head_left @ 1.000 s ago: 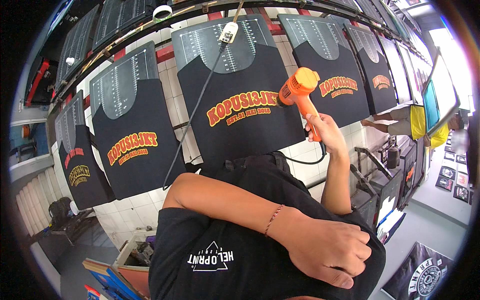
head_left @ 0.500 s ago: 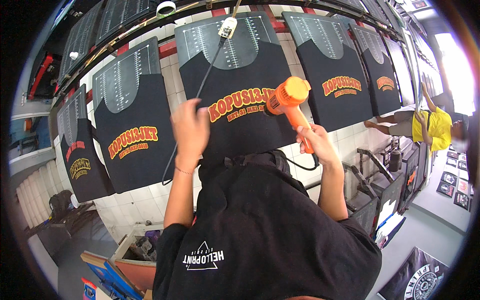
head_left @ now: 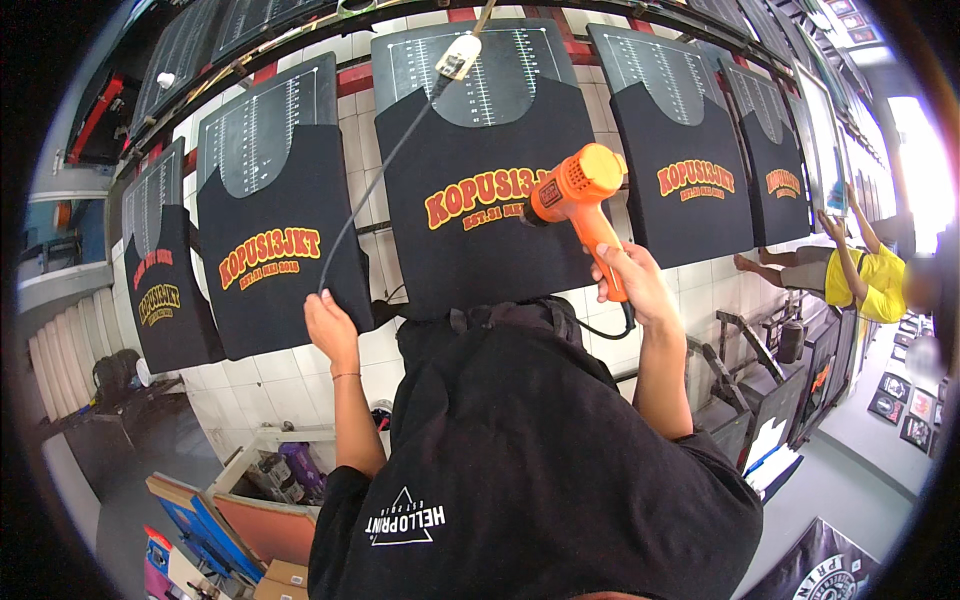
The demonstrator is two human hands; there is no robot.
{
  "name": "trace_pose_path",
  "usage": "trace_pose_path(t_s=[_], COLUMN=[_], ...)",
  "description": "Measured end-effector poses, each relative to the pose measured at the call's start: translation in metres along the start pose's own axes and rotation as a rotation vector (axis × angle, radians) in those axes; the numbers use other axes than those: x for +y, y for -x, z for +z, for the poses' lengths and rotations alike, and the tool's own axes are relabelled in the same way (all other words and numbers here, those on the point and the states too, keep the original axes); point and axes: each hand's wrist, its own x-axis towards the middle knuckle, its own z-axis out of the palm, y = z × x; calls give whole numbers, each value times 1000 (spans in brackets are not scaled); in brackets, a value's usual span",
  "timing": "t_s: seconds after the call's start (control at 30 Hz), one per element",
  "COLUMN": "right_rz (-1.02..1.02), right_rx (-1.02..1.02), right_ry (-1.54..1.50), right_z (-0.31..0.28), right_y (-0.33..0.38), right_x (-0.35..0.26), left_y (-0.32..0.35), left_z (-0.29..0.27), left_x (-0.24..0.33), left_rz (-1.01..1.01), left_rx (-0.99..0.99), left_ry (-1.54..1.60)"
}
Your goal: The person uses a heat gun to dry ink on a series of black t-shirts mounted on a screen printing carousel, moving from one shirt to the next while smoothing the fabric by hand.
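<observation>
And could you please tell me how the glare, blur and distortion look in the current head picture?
Head view: glare whites out the bright patch at far right; the head of the co-worker in yellow is blurred; fisheye distortion slants the leftmost black T-shirt; the orange heat gun and right hand look fairly sharp.

Right of centre, the right hand (head_left: 637, 285) gripped an orange heat gun (head_left: 583, 195) by its handle, its nozzle over a printed black shirt (head_left: 480, 265) — mid-frame, on a ruled board (head_left: 480, 95). Left of centre, the left hand (head_left: 332, 328) held a black cable (head_left: 365, 197) — it ran up to a white connector (head_left: 459, 57) at the top.
</observation>
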Motion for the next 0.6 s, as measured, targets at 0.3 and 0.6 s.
trace_pose_path(t_s=[0.3,0.6], right_rz=[14,48], right_rx=[-73,-213], right_ry=[215,252], right_z=[24,26], right_y=[-11,-16], right_x=[-10,-14], left_y=[3,5], left_z=[19,21], left_x=[-13,-15], left_rz=[-203,-235], left_rx=[223,260], left_ry=[-221,-235])
